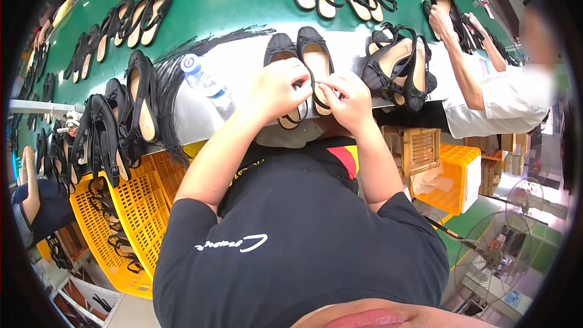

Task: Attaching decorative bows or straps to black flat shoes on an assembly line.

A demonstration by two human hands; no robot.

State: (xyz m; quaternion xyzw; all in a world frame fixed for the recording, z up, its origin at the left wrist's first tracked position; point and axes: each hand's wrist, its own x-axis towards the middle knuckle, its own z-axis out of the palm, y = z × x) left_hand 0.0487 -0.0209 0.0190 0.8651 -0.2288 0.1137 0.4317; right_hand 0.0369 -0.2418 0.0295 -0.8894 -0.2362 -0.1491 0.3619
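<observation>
In front of me a pair of black flat shoes with small bows and beige insoles lies on the white work surface (243, 48). The right-hand shoe (314, 53) shows its insole; the left-hand shoe (280, 45) is partly covered by my left hand (278, 90). That hand is closed, with its curled fingers at a thin black strap (312, 78). From the other side my right hand (349, 98) pinches the strap between thumb and forefinger. Part of the strap is hidden by the fingers of both hands.
A bundle of long black strips (167, 91) and a plastic bottle (203, 76) lie to the left. More black shoes (141, 94) flank the work, with a pile (398, 67) at right. A co-worker's hand (441, 21) handles shoes. Yellow crates (143, 212) stand below.
</observation>
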